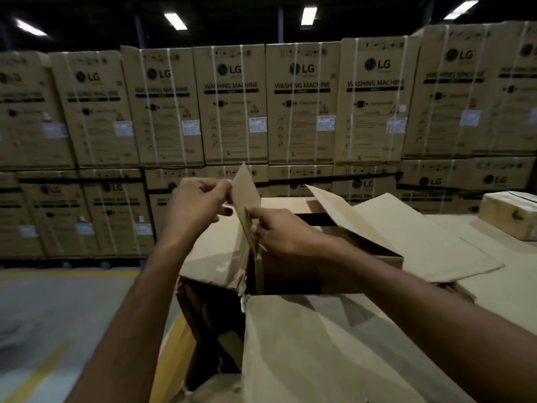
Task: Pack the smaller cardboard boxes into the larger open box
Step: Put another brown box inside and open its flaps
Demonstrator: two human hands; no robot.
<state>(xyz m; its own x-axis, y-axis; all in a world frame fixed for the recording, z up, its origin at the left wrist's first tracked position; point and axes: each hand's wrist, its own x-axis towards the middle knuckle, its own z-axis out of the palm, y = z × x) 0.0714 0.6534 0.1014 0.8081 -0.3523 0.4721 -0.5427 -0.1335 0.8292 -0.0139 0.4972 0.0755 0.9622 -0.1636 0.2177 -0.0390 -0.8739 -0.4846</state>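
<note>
The larger open box (290, 274) stands right in front of the person at the worktop's left end, mouth up, and its longer side seems to run across their body. Its left flap (245, 193) is raised nearly on edge, free corner pointing at the ceiling and hinge line running away from them. The left hand (200, 202) pinches that flap near the top, and the right hand (279, 228) pinches its near edge lower down, both with fingers curled onto the card. To me the board looks thin, light and tired. The near left corner (241, 286) is torn and ragged, so the flap will bend easily and may rip if pulled there; gripping close to the fold seems safer. The other flaps splay outward: one towards the person (319, 344), one to the right (430, 242), and the far one (334, 207) half lifted. One smaller box (508, 213) sits well apart at the right edge on the card-covered worktop (517, 266), partly cut off, so I cannot tell its long axis. It looks firm enough to lift by its two sides. Behind are stacked washing-machine cartons (232, 106), and grey floor (58, 309) lies to the left.
</note>
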